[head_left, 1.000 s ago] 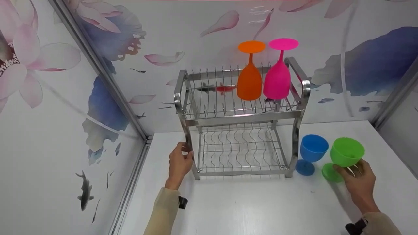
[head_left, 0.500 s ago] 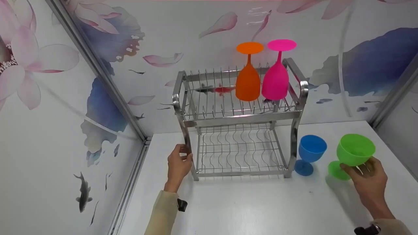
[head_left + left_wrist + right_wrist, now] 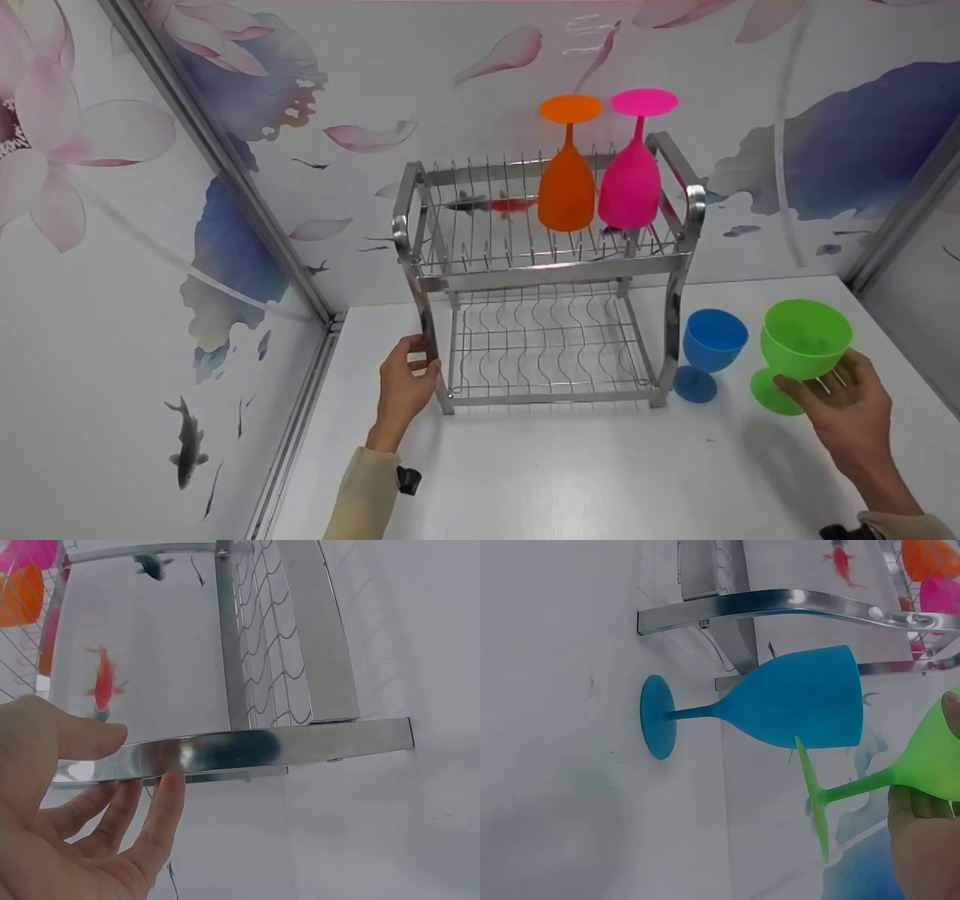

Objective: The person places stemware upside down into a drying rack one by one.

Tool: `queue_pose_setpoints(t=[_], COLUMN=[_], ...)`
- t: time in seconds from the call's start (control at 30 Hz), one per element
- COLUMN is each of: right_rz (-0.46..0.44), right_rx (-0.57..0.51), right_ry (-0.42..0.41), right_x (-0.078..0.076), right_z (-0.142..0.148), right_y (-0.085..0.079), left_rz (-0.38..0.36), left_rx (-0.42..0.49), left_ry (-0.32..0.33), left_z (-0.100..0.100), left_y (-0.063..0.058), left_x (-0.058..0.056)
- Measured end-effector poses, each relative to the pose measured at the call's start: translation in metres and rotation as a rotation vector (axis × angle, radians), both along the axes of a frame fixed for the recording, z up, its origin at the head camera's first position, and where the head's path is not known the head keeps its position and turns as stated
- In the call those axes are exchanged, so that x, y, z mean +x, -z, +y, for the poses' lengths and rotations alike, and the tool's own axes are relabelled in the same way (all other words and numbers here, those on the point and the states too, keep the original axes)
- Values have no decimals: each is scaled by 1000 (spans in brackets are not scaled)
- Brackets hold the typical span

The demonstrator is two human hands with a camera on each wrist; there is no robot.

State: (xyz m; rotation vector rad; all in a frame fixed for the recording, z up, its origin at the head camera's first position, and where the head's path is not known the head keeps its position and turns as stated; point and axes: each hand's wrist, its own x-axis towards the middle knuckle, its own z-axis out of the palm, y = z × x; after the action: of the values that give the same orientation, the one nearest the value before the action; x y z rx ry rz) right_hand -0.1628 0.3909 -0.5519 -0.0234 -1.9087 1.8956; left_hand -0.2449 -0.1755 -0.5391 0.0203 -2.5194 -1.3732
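Observation:
My right hand (image 3: 851,412) holds a green goblet (image 3: 804,341) by its bowl, mouth upward. The right wrist view shows its foot and stem clear of the tabletop. Left of it, a blue goblet (image 3: 714,341) stands upright beside the metal dish rack (image 3: 555,276). With thumb and fingers on either side, my left hand (image 3: 405,386) grips the rack's front left post (image 3: 217,752). An orange goblet (image 3: 566,191) and a pink goblet (image 3: 631,187) rest upside down on the right part of the rack's upper tier.
The rack's lower tier (image 3: 551,349) has wavy wires and carries no goblets. The white table (image 3: 570,472) extends in front of it. Behind stands a wall panel (image 3: 360,67) printed with flowers and fish, and another panel (image 3: 90,315) closes off the left.
My right hand has raised the green goblet off the table, first to the right, then slightly back left; its shadow has moved away from the foot. The left hand stays on the rack.

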Motion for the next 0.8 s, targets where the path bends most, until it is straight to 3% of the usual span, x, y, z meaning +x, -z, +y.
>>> queue_pose_setpoints(t=[0.13, 0.3, 0.5, 0.6, 0.8], right_rz=[36, 169, 244, 245, 219], right_rx=[77, 14, 90, 164, 446], right_ry=[-40, -130, -180, -194, -138], right_x=[3, 5, 7, 10, 16], right_z=[-10, -24, -39, -47, -67], right_y=[-9, -22, -37, -44, -58], left_rz=[-4, 87, 165, 186, 188], left_rx=[-11, -59, -70, -72, -67], left_ry=[0, -5, 48, 91, 184], left_z=[-3, -3, 4, 8, 19], left_y=[-3, -11, -23, -27, -36], left_x=[6, 16, 24, 28, 36])
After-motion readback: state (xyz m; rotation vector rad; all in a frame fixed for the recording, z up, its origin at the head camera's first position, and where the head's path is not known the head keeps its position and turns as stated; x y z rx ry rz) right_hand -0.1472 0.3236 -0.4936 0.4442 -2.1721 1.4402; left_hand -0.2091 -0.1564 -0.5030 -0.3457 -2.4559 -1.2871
